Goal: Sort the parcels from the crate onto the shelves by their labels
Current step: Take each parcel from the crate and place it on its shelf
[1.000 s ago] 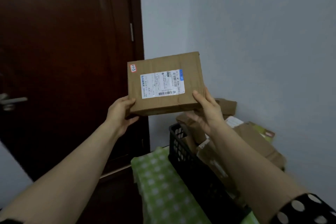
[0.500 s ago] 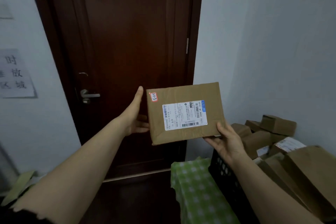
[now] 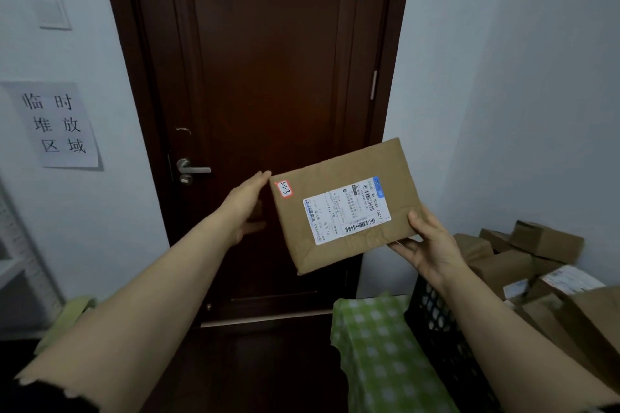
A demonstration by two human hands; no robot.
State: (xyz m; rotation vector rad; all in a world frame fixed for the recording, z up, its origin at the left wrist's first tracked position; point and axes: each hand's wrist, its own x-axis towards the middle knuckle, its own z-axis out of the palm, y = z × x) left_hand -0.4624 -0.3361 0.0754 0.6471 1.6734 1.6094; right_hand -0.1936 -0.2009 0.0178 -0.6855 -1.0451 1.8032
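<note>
Door (image 3: 268,111): dark wood, shut, straight ahead of me; no shelf stands in front of it.
White frame (image 3: 15,245): at the far left edge, maybe the shelving; too little shows to tell.
Crate (image 3: 436,329): black, low on my right, with more brown parcels (image 3: 547,241) heaped in and behind it, so I judge the sorting far from done.
Parcel (image 3: 355,164): flat and brown, out of the crate, held up tilted between my hands.
Right hand (image 3: 432,248): pinches the lower right corner, thumb on the face, fingers underneath.
Left hand (image 3: 246,203): fingers straight, laid against the left edge, steadying rather than gripping.
Shipping label (image 3: 347,209): white, facing me, print too small to read.
Sticker (image 3: 283,189): red-edged, handwritten, seemingly "3-1-3". Reading it is, I think, the step in hand. Next I must turn and find the shelf bearing that mark.
</note>
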